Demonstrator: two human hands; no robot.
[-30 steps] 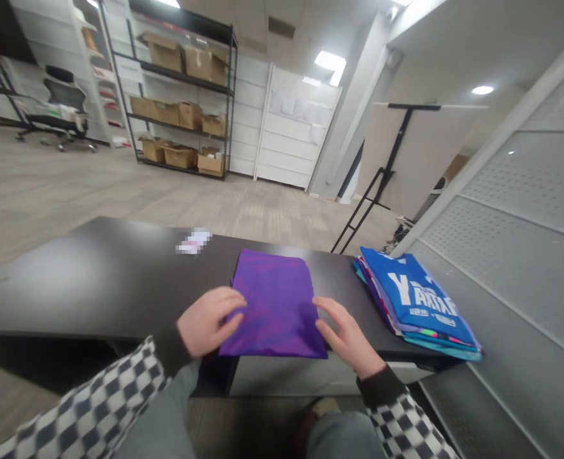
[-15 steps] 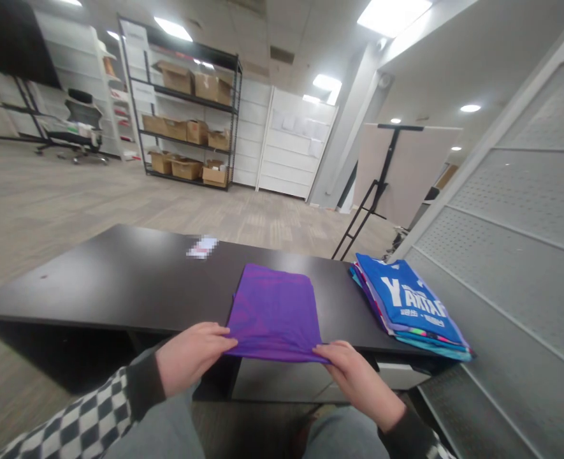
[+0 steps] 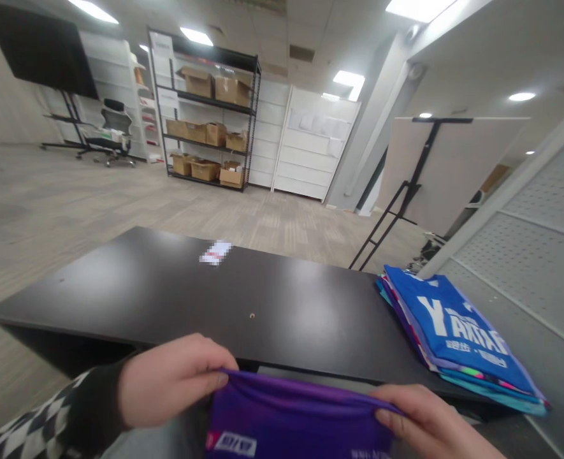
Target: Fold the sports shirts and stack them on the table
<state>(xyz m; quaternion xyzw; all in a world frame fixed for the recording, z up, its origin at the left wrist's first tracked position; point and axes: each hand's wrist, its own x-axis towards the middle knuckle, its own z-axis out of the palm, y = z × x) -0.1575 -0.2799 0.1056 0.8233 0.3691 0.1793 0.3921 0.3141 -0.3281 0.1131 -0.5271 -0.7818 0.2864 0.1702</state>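
Note:
A purple shirt [image 3: 301, 414] hangs between my two hands, off the near side of the dark table [image 3: 167, 306]. White lettering shows low on its left part; its lower end runs out of view. My left hand [image 3: 176, 379] pinches the top left corner between thumb and fingers. At the other top corner, my right hand [image 3: 420, 417] grips the cloth the same way. The top edge stretches nearly straight between them. To the right lies a stack of folded shirts [image 3: 458, 331], with a blue one bearing white print on top.
A small blurred white card [image 3: 216, 252] lies near the table's far edge. An easel board [image 3: 448, 172] stands behind the stack, beside a grey perforated partition [image 3: 544, 210]. Farther back are a shelf of cardboard boxes [image 3: 205, 169] and an office chair [image 3: 112, 131].
The purple shirt has been lifted off the tabletop and drawn toward me, and now hangs from both hands. Its printed side shows. The view has shifted a little to the left.

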